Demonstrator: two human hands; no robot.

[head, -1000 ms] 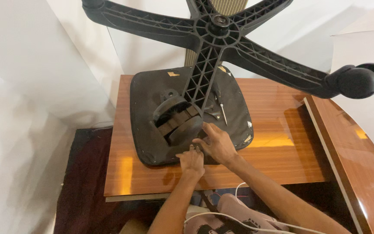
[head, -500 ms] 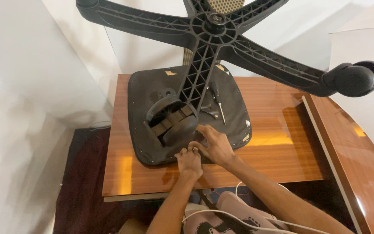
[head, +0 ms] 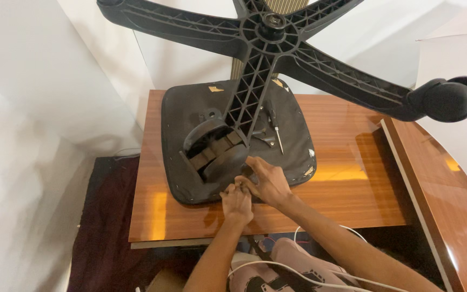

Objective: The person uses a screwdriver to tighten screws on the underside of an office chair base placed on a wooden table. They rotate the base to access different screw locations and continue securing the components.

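An upturned office chair lies on a wooden table (head: pixel 352 184), its black seat underside (head: pixel 185 124) facing up and its black five-arm base (head: pixel 268 32) rising toward me. Both hands meet at the seat's near edge, beside a caster (head: pixel 217 151) on the near arm. My left hand (head: pixel 237 203) is curled, fingers pinched around something small and dark I cannot identify. My right hand (head: pixel 268 181) rests on the seat edge, fingertips touching the left hand's fingers. A screwdriver (head: pixel 277 132) lies on the seat beside the column.
Another caster (head: pixel 449 97) hangs on the arm at the right. A second wooden panel (head: pixel 449 205) adjoins the table's right side. White fabric backdrops surround the table. A dark rug (head: pixel 104 227) lies to the left; a white cable (head: pixel 309 270) crosses my lap.
The view has shifted slightly. Both hands have stayed together at the seat's near edge, with only small finger movements.
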